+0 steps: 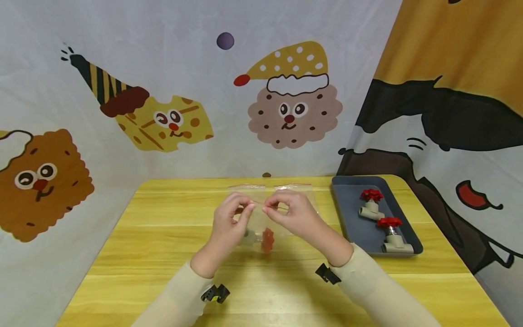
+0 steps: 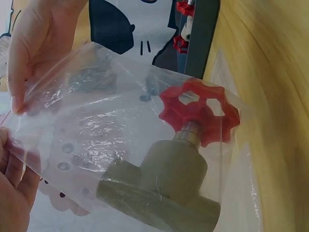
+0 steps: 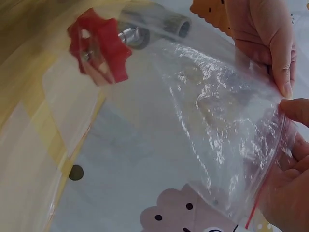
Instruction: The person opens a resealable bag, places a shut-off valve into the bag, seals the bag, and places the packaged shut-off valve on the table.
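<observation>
**While left hand (image 1: 229, 220) and right hand (image 1: 292, 210) pinch the bag (image 2: 106, 121), valve (image 2: 178, 174) sits low inside it**

Hand state: both gripping, thumb and fingers pinched on the bag's red-lined edge, tips almost meeting. Can't tell if that edge is sealed.

Key relation: valve is below the fingertips, at the opposite end of the bag from the grip. Stem axis runs sideways: red handle (image 1: 267, 240) toward the right, grey body (image 3: 154, 20) under the left side, so left hand is nearer the body. Pipe run looks roughly upright, slightly tilted. Plastic between grip and valve is creased. I'd judge the valve's weight hangs off the pinch, but can't tell if the bag's bottom touches the table (image 1: 163, 272).

Surface: wood-grain table, a bit shiny. Two more bags (image 3: 72, 111) lie flat on it, side by side, narrow gap between. Grey tray (image 1: 359, 236) stands off to the right, well apart from the valve; two more valves (image 1: 394, 240) in it, handles up.

Room: cartoon-printed cloth (image 1: 184, 54) behind the table and along its right side. Black clip (image 1: 327, 274) on each cuff.
</observation>
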Tool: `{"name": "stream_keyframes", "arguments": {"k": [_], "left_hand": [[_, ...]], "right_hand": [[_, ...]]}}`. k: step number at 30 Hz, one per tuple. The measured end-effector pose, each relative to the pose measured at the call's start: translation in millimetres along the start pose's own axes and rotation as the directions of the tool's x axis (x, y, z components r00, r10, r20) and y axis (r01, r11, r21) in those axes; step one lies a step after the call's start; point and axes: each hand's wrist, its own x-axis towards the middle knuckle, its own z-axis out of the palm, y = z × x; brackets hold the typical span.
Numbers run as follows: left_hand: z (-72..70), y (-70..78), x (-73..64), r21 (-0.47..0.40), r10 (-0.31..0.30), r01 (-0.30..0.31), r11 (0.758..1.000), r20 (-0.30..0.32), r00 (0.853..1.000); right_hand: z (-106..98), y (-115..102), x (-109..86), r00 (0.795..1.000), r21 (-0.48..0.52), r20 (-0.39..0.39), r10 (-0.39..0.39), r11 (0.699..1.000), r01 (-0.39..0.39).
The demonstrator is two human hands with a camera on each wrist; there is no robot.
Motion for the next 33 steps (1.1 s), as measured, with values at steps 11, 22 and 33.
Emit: {"name": "stream_keyframes", "arguments": {"k": [11, 22, 33], "left_hand": [[-2.4, -2.4, -3.9, -0.004, -0.062, 0.062, 0.998, -0.028, 0.998], [-3.3, -0.3, -4.2, -0.020, -0.083, 0.082, 0.996, -0.038, 0.996], [-3.0, 5.4, -3.6, -0.031, -0.093, 0.092, 0.995, -0.057, 0.994]], "right_hand": [[-6, 11, -10.6, 1.000, -0.014, -0.001, -0.011, 1.000, 0.011], [-7, 11, -13.3, 1.000, -0.010, -0.012, -0.029, 1.000, 0.029], [-9, 14, -15.3, 0.998, -0.022, -0.023, -0.051, 0.998, 0.051]]}}
